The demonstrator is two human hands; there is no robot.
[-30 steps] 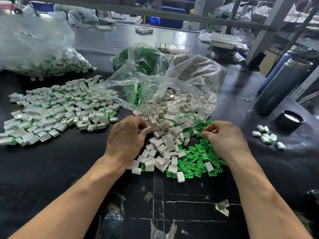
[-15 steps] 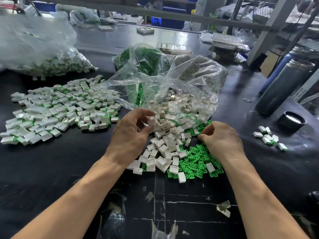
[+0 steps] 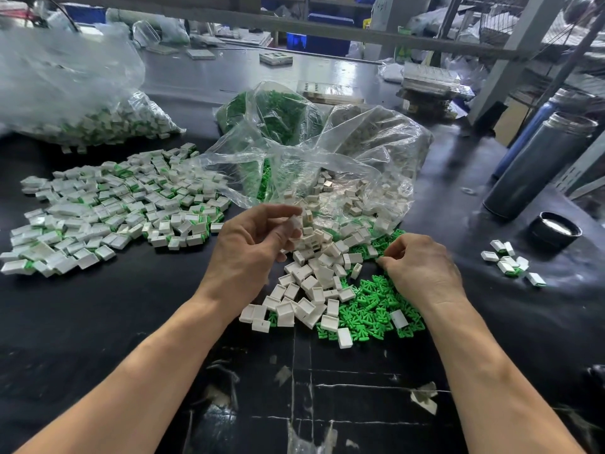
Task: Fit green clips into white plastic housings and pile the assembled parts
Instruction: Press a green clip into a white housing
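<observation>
Nowhere can any writing or brand be read. Small white box-shaped housings spill from a clear bag onto the black table, beside a heap of bright green clips. Lifted above them, the left hand pinches one white housing, blurred, between thumb and fingertips. Fingers curled, the right hand picks at the clips. Assembled parts lie piled far left.

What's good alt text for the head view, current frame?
A person's left hand pinches a white housing lifted above a heap of loose white housings, while the right hand picks among green clips on a black table. Assembled parts lie piled left.
</observation>
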